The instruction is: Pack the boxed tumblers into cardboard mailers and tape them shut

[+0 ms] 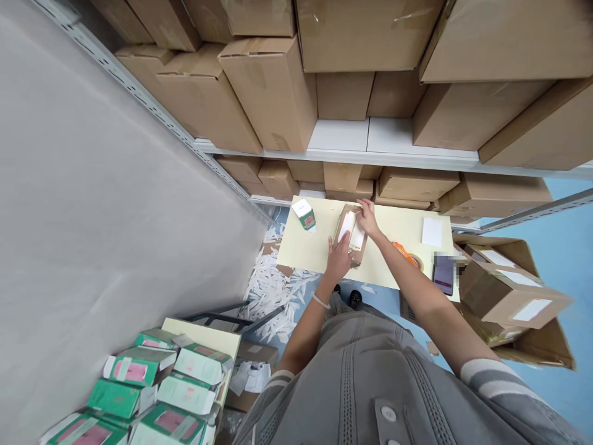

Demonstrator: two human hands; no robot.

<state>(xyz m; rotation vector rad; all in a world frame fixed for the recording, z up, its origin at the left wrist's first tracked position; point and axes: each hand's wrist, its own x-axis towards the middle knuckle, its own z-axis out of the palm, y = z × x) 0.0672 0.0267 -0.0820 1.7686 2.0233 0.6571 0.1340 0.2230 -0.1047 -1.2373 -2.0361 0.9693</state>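
Observation:
A small brown cardboard box (360,257) lies lengthwise on the pale yellow table (391,219). White label paper (346,226) covers part of its top. My left hand (340,257) rests on the near left side of this box, fingers stretched out and one fingertip on the label. At the box's far right corner is my right hand (367,219), with its fingers bent around the edge and the thumb side over the label. To the left stands a green and white carton (304,214).
Orange-handled tool (403,250), tape roll (417,262), white paper (432,232) and phone (443,274) lie on the table's right. A large open carton (563,337) holds labelled boxes. Shelves (393,159) with cartons stand behind; green boxes (113,397) lower left; paper scraps (273,287) cover the floor.

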